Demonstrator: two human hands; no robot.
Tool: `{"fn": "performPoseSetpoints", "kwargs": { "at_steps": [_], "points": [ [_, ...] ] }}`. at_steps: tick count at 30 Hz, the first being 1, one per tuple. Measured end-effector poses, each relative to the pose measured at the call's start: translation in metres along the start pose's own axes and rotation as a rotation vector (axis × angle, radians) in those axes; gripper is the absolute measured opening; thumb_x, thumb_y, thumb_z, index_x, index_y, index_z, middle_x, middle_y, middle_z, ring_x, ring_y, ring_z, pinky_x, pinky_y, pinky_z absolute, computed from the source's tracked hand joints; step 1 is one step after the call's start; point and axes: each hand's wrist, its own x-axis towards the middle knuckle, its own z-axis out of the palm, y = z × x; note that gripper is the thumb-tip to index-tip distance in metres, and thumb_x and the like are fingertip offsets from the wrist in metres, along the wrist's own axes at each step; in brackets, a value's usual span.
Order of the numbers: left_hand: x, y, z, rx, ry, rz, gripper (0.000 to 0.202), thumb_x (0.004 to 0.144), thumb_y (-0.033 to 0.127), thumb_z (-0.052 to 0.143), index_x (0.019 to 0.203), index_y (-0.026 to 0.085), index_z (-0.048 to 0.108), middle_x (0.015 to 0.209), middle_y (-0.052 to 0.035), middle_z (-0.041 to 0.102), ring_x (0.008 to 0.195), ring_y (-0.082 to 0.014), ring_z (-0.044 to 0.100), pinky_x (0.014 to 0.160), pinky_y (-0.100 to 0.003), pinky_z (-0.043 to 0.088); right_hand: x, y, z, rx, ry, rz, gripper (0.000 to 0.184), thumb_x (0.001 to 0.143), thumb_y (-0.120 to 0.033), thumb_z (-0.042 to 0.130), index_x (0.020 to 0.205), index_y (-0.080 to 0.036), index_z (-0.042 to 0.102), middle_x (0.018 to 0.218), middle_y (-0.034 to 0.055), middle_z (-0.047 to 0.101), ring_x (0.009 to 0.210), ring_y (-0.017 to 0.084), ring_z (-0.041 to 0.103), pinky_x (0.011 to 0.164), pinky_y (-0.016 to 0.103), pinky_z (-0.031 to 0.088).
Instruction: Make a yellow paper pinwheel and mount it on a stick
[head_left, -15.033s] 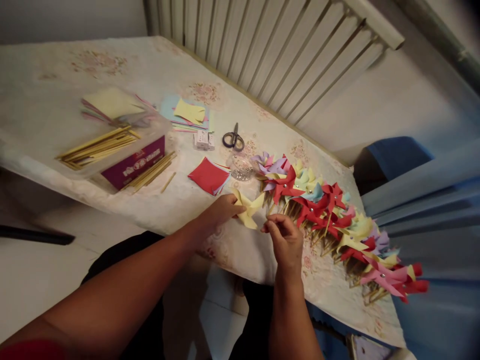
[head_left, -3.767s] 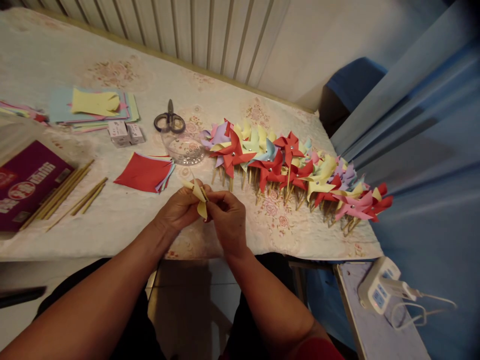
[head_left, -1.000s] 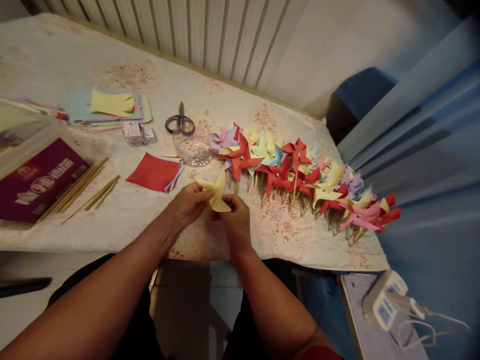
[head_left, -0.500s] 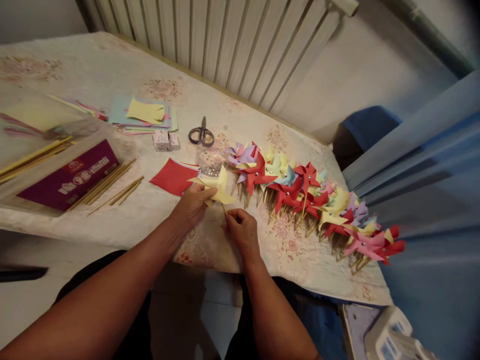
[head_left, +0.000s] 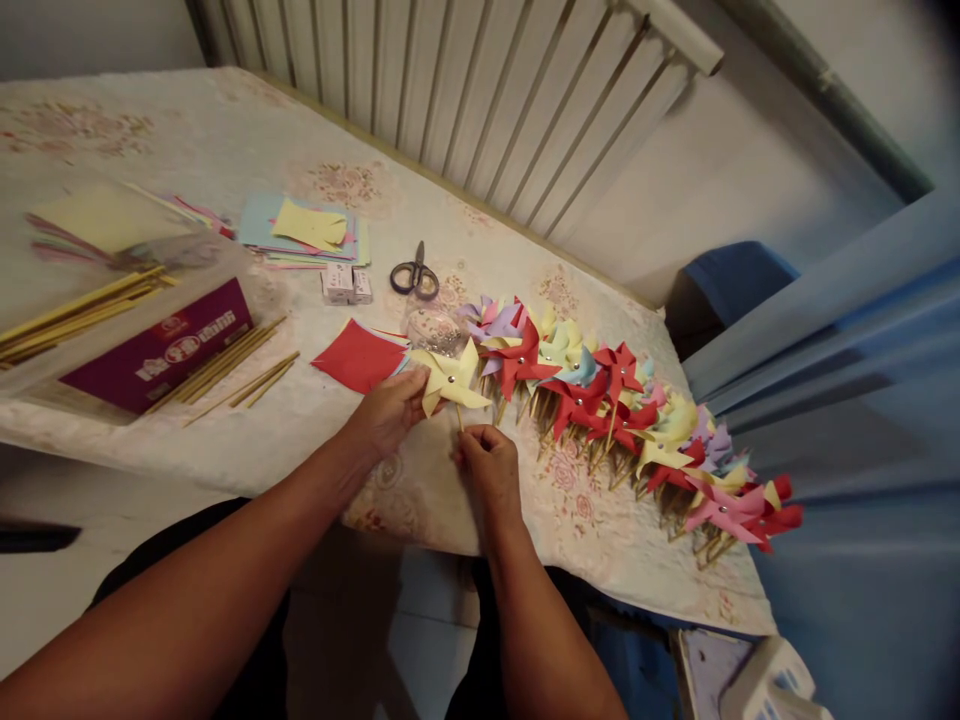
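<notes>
A pale yellow paper pinwheel [head_left: 451,381] with a metal pin at its centre is held just above the table's front part. My left hand [head_left: 390,408] is closed at its left blade, fingertips partly hidden behind the paper. Below the blades, my right hand [head_left: 491,460] pinches the pinwheel's thin wooden stick [head_left: 460,418]. Close behind my left hand lie red paper squares [head_left: 362,356] on a small stack. A clear dish [head_left: 435,330] of small metal pins sits just beyond the yellow pinwheel.
Finished pinwheels [head_left: 622,420] in several colours lie in a long row to the right. Scissors [head_left: 415,274], small boxes [head_left: 346,284] and a paper stack [head_left: 300,232] stand further back. On the left are a plastic box [head_left: 161,350] and loose wooden sticks [head_left: 259,383].
The yellow pinwheel has turned so its face and centre pin now show toward me. My left thumb has slid off the paper's front toward the blade's edge; the camera view has shifted slightly.
</notes>
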Motion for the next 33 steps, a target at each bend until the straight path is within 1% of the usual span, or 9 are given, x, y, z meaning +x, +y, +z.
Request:
{"fn": "performPoseSetpoints", "kwargs": {
  "at_steps": [3,10,16,21,26,33],
  "points": [
    [0.002,-0.002,-0.002,0.020,0.038,-0.019,0.008,0.085,0.019,0.063,0.087,0.012,0.066,0.080,-0.0052,0.071,0.069,-0.0130,0.068,0.065,-0.023,0.055,0.001,0.001,0.001,0.042,0.001,0.026,0.017,0.071,-0.035,0.063,0.069,-0.018,0.064,0.052,-0.0040,0.057,0.047,0.011,0.045,0.048,0.023,0.032],
    [0.004,-0.006,-0.007,0.116,0.026,-0.012,0.011,0.085,0.022,0.065,0.088,0.011,0.067,0.084,-0.0084,0.073,0.074,-0.0156,0.071,0.068,-0.025,0.058,0.004,0.005,0.001,0.083,-0.017,0.035,0.018,0.070,-0.036,0.063,0.069,-0.018,0.064,0.052,-0.0039,0.057,0.046,0.010,0.046,0.047,0.023,0.032],
    [0.001,-0.003,-0.003,0.128,0.043,-0.040,0.009,0.085,0.020,0.066,0.087,0.011,0.066,0.084,-0.0080,0.074,0.076,-0.0170,0.073,0.071,-0.026,0.059,0.005,0.004,0.002,0.077,-0.014,0.050,0.017,0.069,-0.035,0.063,0.067,-0.018,0.063,0.051,-0.0040,0.057,0.045,0.010,0.046,0.047,0.022,0.032],
    [-0.001,-0.003,-0.002,0.141,0.033,-0.049,0.014,0.081,0.023,0.070,0.088,0.012,0.066,0.085,-0.0095,0.074,0.078,-0.0181,0.073,0.070,-0.026,0.059,0.006,0.006,0.003,0.088,-0.016,0.051,0.017,0.069,-0.036,0.063,0.068,-0.019,0.063,0.050,-0.0043,0.057,0.045,0.010,0.046,0.045,0.022,0.032],
    [-0.002,-0.005,-0.002,0.182,0.018,-0.053,0.018,0.081,0.028,0.069,0.089,0.011,0.066,0.086,-0.0125,0.076,0.082,-0.0206,0.074,0.072,-0.029,0.060,0.007,0.008,0.003,0.089,-0.015,0.053,0.018,0.069,-0.037,0.063,0.068,-0.019,0.063,0.052,-0.0044,0.057,0.045,0.010,0.045,0.046,0.022,0.032],
    [-0.007,-0.002,0.003,0.203,0.029,-0.083,0.018,0.083,0.028,0.064,0.089,0.011,0.067,0.085,-0.0129,0.076,0.082,-0.0215,0.074,0.073,-0.030,0.059,0.007,0.008,0.003,0.075,-0.010,0.033,0.019,0.070,-0.038,0.063,0.068,-0.018,0.062,0.052,-0.0041,0.057,0.046,0.010,0.046,0.047,0.022,0.033]
  ]
}}
